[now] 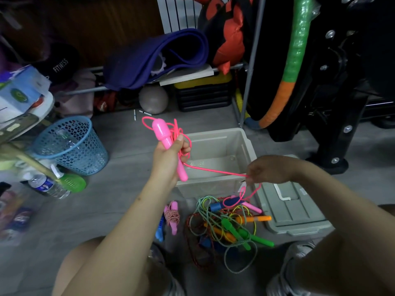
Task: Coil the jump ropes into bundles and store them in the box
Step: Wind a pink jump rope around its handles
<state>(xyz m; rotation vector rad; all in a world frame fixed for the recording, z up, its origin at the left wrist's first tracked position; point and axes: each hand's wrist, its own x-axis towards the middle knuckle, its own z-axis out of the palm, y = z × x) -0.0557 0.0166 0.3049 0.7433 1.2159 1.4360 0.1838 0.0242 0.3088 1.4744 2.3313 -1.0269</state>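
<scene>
Left hand (pixel 171 150) grips pink handle (pixel 163 133) as coil anchor, right hand (pixel 267 169) pinches pink cord (pixel 213 170) taut above box (pixel 215 154) for wrapping.

This looks like a home storage corner or small home gym, kept for exercise gear. A rolled purple mat (pixel 156 58) lies on a low metal rack (pixel 85 90), with a grey ball (pixel 153 99) and a black-and-yellow toolbox (pixel 204 94) beneath it. A green-and-orange hoop (pixel 296 54) hangs at the right beside black equipment (pixel 333 86) (its kind is hard to tell). A dark cap (pixel 61 65) reads "FITNESS". Household clutter sits on the grey floor (pixel 119 189): a blue mesh bin (pixel 72 146), 1 water bottle (pixel 46 185), and tangled jump ropes (pixel 230 227).
</scene>
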